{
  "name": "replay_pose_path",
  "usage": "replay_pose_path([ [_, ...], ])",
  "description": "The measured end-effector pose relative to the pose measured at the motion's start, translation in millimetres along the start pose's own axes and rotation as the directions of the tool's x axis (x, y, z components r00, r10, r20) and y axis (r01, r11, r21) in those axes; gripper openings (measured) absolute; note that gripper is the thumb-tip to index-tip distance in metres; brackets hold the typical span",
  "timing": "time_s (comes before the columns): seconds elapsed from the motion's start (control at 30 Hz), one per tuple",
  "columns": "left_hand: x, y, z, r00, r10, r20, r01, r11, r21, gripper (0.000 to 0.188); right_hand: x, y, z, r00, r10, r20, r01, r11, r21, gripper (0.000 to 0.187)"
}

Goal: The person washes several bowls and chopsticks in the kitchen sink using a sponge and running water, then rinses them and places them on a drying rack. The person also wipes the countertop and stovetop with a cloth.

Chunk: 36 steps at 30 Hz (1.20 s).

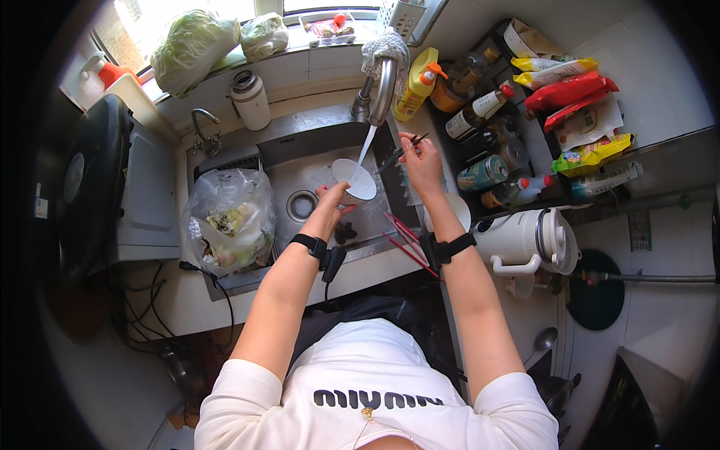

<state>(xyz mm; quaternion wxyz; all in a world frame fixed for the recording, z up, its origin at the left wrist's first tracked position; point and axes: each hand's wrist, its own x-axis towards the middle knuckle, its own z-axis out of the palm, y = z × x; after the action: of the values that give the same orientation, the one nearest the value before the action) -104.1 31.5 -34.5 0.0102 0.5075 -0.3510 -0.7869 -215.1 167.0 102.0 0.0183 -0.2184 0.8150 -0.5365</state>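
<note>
My left hand (331,201) grips a white bowl (364,187) by its rim over the sink (289,169). Water from the faucet (384,90) runs down into the bowl. To the right of the stream, my right hand (422,165) is closed around thin dark sticks that look like chopsticks (390,159). Red chopsticks (409,244) lie across the sink's front right edge, near my right wrist. A small dark clump (345,232) rests on the sink bottom, below the bowl.
Left of the basin sits a clear plastic bag of food scraps (229,225). A white thermos (250,101) stands behind it. Bottles (480,109) crowd the right counter, with a yellow pump bottle (416,86) by the faucet and a white kettle (517,236) nearer me.
</note>
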Motion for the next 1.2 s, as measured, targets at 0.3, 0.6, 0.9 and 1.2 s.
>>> replay_pose_path([
  [0.3,-1,7,-10,0.996,0.069,-0.049,-0.065,0.994,0.09,0.078,-13,19,2,0.992,-0.123,-0.008,0.122,0.988,-0.098,0.019],
  [0.6,13,0,1,0.993,0.081,0.082,-0.086,0.995,0.055,0.063,-28,16,-5,0.993,-0.096,-0.071,0.09,0.993,-0.074,0.014],
  [0.9,38,-2,-25,0.957,-0.11,0.267,0.174,0.958,-0.226,0.047,-31,9,-16,0.988,-0.129,-0.087,0.116,0.984,-0.136,0.012],
  [1.2,18,15,0,0.99,-0.137,0.014,0.138,0.989,-0.045,0.069,-33,1,-20,0.986,-0.165,-0.007,0.157,0.95,-0.269,0.016],
])
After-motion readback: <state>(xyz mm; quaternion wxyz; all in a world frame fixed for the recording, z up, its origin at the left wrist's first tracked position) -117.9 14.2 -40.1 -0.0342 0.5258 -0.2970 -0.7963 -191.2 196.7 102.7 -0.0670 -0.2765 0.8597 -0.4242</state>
